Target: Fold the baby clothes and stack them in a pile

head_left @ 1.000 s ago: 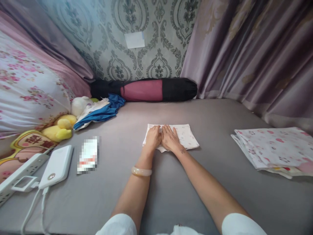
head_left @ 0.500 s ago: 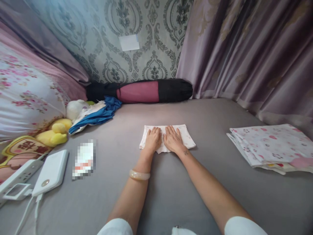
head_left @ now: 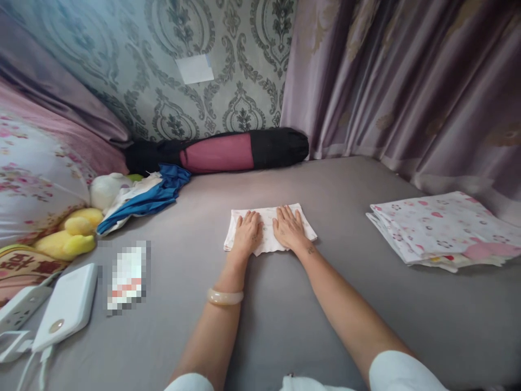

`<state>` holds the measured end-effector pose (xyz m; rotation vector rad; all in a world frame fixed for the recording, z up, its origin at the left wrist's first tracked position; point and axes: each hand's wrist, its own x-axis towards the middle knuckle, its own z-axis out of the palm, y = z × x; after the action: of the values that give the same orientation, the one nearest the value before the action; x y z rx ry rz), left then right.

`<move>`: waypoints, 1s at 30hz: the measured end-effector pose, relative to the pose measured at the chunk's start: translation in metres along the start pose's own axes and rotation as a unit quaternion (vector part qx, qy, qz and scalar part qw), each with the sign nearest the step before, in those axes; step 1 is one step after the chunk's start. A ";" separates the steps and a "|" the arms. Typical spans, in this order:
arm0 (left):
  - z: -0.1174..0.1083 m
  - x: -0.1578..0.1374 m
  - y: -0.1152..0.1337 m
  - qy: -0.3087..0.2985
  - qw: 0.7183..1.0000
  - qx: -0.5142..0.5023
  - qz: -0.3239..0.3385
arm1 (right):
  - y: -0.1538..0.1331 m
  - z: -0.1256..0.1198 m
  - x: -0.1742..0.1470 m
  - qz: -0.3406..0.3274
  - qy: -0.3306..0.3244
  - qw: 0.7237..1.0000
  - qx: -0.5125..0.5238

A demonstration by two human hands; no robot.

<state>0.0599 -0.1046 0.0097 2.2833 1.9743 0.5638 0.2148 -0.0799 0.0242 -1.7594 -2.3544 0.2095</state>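
A small folded pale cloth (head_left: 267, 231) with a faint print lies flat on the grey bed sheet (head_left: 195, 282). My left hand (head_left: 247, 234) rests palm down on its left part, fingers stretched forward. On the right part lies my right hand (head_left: 290, 227), also flat, its fingers slightly spread. A strip of cloth shows between the two hands. Each palm hides the cloth under it. Around my left forearm sits a pale bangle (head_left: 225, 296).
Folded white printed fabric (head_left: 439, 225) lies at right. On the left are a white power bank (head_left: 67, 304), a power strip (head_left: 24, 307), a blurred-out item (head_left: 127, 279), yellow plush toys (head_left: 73, 239) and a blue garment (head_left: 154, 195). A black-and-pink long bag (head_left: 220, 152) lies along the wall.
My hands have moved apart on the cloth, left hand toward its left side and right hand slightly rightward relative to it. The camera view has turned a little to the right.
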 end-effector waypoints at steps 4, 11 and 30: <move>-0.001 0.000 0.001 -0.008 1.000 -0.001 -0.003 | -0.001 0.001 -0.001 0.002 0.005 1.000 0.005; -0.004 -0.002 0.000 -0.015 1.000 -0.006 -0.001 | 0.007 -0.005 -0.001 0.032 0.012 0.999 0.011; 0.000 -0.001 -0.001 -0.003 1.000 0.007 -0.023 | 0.025 -0.005 0.000 0.105 0.026 0.994 -0.016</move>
<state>0.0590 -0.1055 0.0093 2.2383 2.0290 0.5392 0.2392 -0.0731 0.0236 -2.0015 -2.1476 0.1545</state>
